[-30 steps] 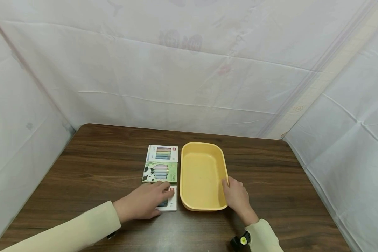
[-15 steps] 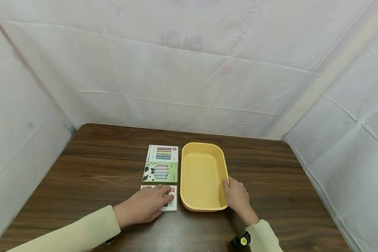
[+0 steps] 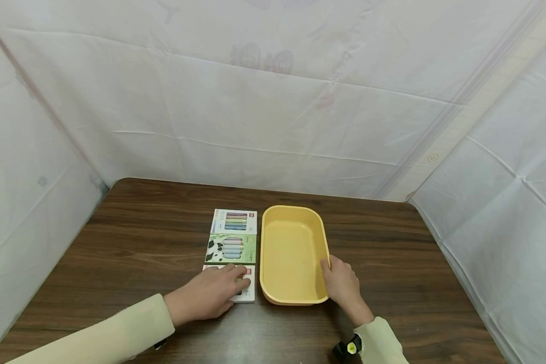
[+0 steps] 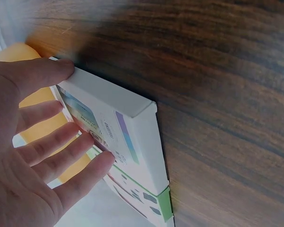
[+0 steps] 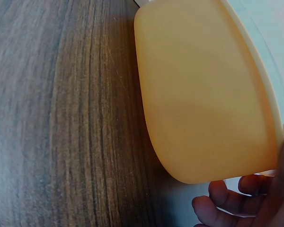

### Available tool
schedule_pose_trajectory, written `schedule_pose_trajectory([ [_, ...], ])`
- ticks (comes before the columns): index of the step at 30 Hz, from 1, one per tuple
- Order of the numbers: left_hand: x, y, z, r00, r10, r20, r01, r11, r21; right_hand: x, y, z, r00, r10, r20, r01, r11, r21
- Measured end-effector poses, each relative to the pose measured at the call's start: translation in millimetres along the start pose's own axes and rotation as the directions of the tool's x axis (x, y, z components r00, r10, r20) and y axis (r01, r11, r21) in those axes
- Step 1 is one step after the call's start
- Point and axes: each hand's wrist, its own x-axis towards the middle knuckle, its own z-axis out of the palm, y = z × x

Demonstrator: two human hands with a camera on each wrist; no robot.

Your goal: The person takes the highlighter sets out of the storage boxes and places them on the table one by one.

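My left hand (image 3: pixel 208 293) rests on the nearest white pen box (image 3: pixel 249 292). In the left wrist view, its spread fingers touch the box's top face while the thumb (image 4: pixel 61 69) lies against the side facing me. Directly beyond is a green panda-print pen box (image 3: pixel 250 248), its window showing pastel pens. Another white pen box (image 3: pixel 251 227) lies at the far end of this column. My right hand (image 3: pixel 342 284) grips the right rim of a yellow plastic bin (image 3: pixel 294 253), thumb over the rim and fingers outside. Nothing lies in the bin.
The bin stands just right of the pen boxes on a dark wood-grain table (image 3: pixel 418 268). White sheeting (image 3: pixel 255 116) rises behind the table and along both sides.
My left hand has slid the nearest white pen box a little away from me, narrowing the gap to the green one. The right hand and bin have stayed in place.
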Motion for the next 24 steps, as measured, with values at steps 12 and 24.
schedule_pose_trajectory([
  [12,2.4,-2.0,1.0,1.0,0.0,0.004,0.0,1.0,-0.021,-0.2,1.6,0.0,1.0,0.01,0.008,-0.01,1.0,-0.001],
  [24,2.6,-2.3,0.8,1.0,-0.003,0.001,0.003,0.998,-0.055,2.1,4.7,-1.1,0.999,0.014,0.049,-0.016,0.999,0.044],
])
